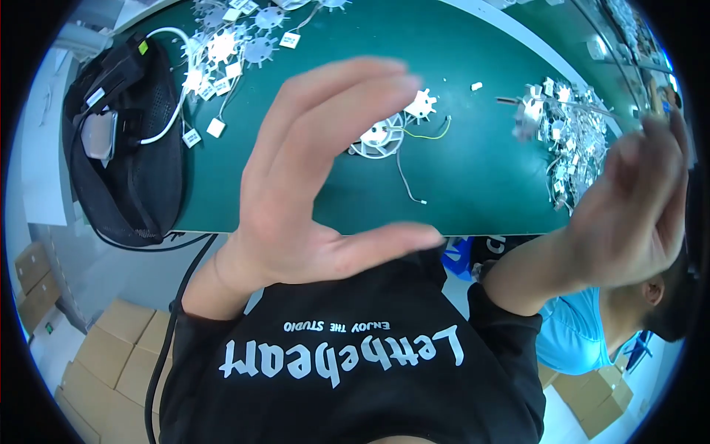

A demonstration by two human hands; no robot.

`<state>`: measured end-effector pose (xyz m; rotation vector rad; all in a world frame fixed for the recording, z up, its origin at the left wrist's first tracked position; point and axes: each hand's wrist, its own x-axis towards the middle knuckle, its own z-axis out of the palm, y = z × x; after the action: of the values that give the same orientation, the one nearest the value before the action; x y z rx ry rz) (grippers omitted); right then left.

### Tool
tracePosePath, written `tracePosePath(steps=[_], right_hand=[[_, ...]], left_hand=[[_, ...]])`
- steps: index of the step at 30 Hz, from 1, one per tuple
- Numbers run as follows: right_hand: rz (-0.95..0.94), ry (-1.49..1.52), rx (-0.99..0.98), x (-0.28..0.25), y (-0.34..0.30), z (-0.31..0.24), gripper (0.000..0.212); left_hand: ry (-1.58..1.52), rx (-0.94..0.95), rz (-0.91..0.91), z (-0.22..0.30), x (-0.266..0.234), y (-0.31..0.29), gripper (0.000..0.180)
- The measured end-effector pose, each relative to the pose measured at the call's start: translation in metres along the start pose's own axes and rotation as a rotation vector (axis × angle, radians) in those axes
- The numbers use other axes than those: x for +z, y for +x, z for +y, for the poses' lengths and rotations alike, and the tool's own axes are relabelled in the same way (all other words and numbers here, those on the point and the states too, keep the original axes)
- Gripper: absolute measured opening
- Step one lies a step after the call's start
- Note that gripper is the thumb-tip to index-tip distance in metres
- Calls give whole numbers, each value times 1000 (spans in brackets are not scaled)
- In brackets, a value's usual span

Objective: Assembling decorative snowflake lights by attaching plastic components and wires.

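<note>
Beyond your raised, empty fingers, a small white finned disc (379,136) with thin wires lies on the green bench (473,177).
Both your left hand (310,185) and right hand (629,214) are spread open; the disc looks light and rigid, so grip its rim, not the wires.

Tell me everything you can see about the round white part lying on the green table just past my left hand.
The round white part looks like a moulded plastic disc with short spokes or fins around its rim and a paler hub. It lies flat on the green table, partly hidden behind the raised, open left hand, which does not touch it. Thin yellow and grey wires trail from it to the right and down. A smaller toothed white piece sits just beyond it.
</note>
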<state>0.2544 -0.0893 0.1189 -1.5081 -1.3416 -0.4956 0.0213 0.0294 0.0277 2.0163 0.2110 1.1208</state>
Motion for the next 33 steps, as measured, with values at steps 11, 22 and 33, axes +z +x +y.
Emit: tracePosePath(steps=[11,22,33], right_hand=[[-301,1191,474,16,-47,-36,34],[-330,1109,183,2,-69,-2,33],[-680,539,-44,16,-79,-29,43]], left_hand=[[-1064,-586,-248,17,-11,-2,58],[-1266,-1024,-193,33,-15,-15,61],[-1022,-910,-169,20,-9,-15,88]])
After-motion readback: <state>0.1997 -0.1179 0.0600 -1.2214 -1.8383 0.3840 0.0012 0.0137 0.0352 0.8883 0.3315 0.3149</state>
